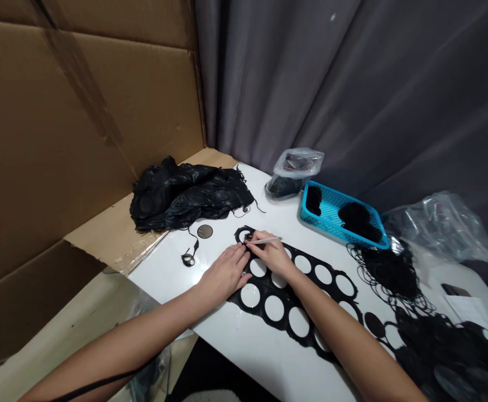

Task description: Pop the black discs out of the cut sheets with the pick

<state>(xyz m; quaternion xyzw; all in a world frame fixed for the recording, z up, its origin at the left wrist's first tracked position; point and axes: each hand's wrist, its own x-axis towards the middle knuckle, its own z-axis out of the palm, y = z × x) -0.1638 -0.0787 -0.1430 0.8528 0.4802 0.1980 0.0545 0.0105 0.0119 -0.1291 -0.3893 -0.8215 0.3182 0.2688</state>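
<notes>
A black sheet with rows of round cut-out holes lies on the white table. My left hand rests flat on the sheet's near-left end, fingers stretched out and pressing it down. My right hand pinches a thin white pen-like tool, its tip at the sheet's far end by a ring-shaped piece. A loose dark disc and a small black scrap lie just left of the hands.
A crumpled black plastic heap sits at the back left. A blue basket with black pieces and a clear bag stand behind. Tangled black rings and clear plastic are on the right. Cardboard walls close the left.
</notes>
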